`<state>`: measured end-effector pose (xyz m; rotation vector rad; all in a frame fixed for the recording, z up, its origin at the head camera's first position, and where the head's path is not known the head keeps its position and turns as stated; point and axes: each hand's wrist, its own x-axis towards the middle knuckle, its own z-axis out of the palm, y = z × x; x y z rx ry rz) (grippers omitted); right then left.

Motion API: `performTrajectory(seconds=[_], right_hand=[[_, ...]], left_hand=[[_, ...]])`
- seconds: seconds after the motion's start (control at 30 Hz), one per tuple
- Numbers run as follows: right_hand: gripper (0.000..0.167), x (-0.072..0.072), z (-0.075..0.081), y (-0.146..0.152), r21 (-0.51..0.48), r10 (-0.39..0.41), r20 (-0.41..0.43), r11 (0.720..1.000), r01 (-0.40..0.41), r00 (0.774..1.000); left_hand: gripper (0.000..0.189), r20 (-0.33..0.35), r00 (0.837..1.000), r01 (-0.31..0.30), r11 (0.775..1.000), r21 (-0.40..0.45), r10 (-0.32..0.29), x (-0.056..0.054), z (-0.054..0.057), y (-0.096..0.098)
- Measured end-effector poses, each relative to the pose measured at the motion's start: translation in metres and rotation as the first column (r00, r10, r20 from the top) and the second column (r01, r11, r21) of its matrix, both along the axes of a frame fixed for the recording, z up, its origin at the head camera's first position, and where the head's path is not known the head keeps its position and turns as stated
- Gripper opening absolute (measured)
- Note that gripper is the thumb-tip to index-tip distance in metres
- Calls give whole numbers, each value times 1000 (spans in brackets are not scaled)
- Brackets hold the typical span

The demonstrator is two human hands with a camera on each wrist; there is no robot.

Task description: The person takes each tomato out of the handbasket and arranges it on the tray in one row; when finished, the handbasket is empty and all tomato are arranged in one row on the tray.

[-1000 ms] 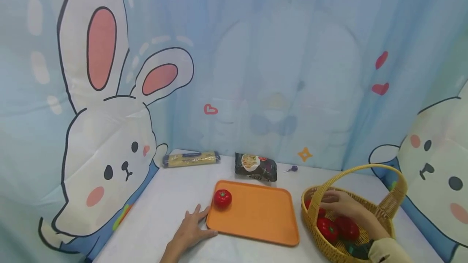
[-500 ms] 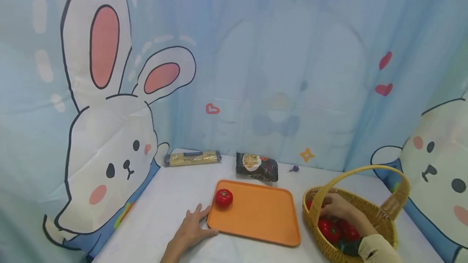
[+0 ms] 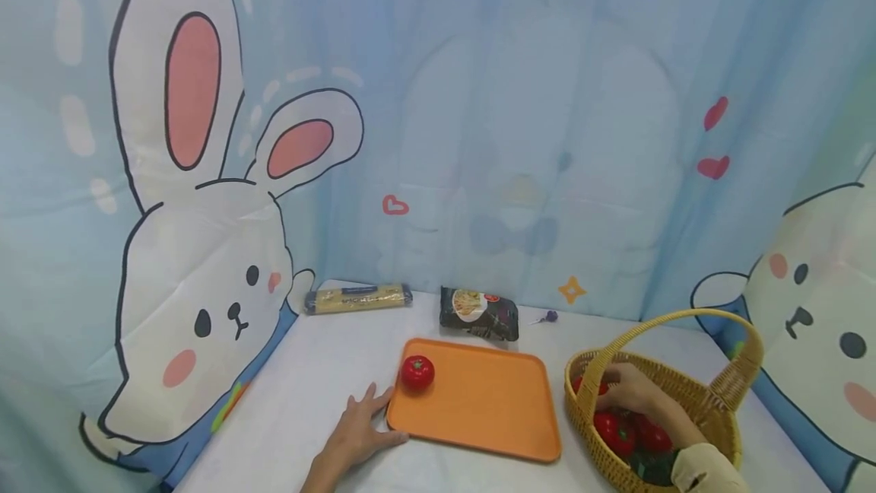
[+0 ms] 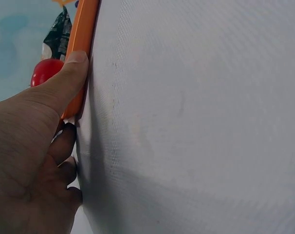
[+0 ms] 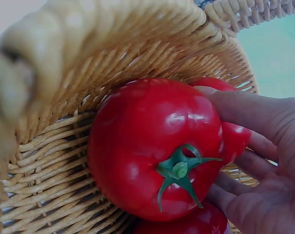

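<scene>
My left hand (image 3: pixel 356 428) lies at the near-left corner of the orange tray (image 3: pixel 489 402), fingers spread and the thumb against its rim. In the left wrist view the thumb (image 4: pixel 72 75) runs along the tray's edge. One red tomato (image 3: pixel 417 373) sits on the tray's left side. Inside the wicker basket (image 3: pixel 712 417), my right hand (image 3: pixel 633 390) grips a tomato (image 5: pixel 235 142) at the far-left wall, its thumb above and fingers curled round behind. A larger tomato (image 5: pixel 155 146) with a green stem partly covers that one in the right wrist view.
More red tomatoes (image 3: pixel 614 434) and a dark green item (image 3: pixel 657 469) lie in the basket, under its tall arched handle (image 3: pixel 674 316). Along the back stand a yellow noodle packet (image 3: pixel 359 297), a black food packet (image 3: pixel 479 313) and a small purple item (image 3: pixel 550 316). A printed curtain hangs behind.
Inside the basket my right hand has closed its fingers on a tomato by the left wall and shifted slightly down. My left hand and the tray have stayed put.
</scene>
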<state>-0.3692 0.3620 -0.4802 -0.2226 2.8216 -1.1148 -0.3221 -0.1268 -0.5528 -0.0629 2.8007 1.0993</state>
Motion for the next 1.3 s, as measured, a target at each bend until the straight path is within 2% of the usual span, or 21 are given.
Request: performTrajectory(seconds=[0.1,0.27,0.37,0.57,0.83,0.93,1.2,1.3], right_hand=[[42,-1,1,-1,-10,-31,42,999,31,999],[48,-2,3,1,-14,-31,64,999,32,997],[51,-5,3,6,-53,-6,102,999,12,995],[46,-10,2,22,-145,70,166,988,-46,984],[57,-2,7,22,-96,-40,157,994,56,987],[63,3,8,23,-95,-30,148,995,44,989],[64,8,7,32,-224,26,203,974,21,979],[63,9,8,33,-238,23,206,971,27,978]], left_hand=[[89,-3,1000,0,1000,0,0,0,0,-1],[89,-1,1000,7,1000,5,-7,0,-1,-1],[89,0,1000,10,1000,5,-10,0,0,-1],[89,4,1000,4,1000,12,-4,0,-1,0],[89,-7,1000,23,1000,16,-23,0,-3,1],[89,-15,1000,23,1000,14,-23,0,-1,0],[88,-21,999,27,1000,5,-27,1,1,-2],[88,-21,999,27,1000,-1,-27,1,1,-1]])
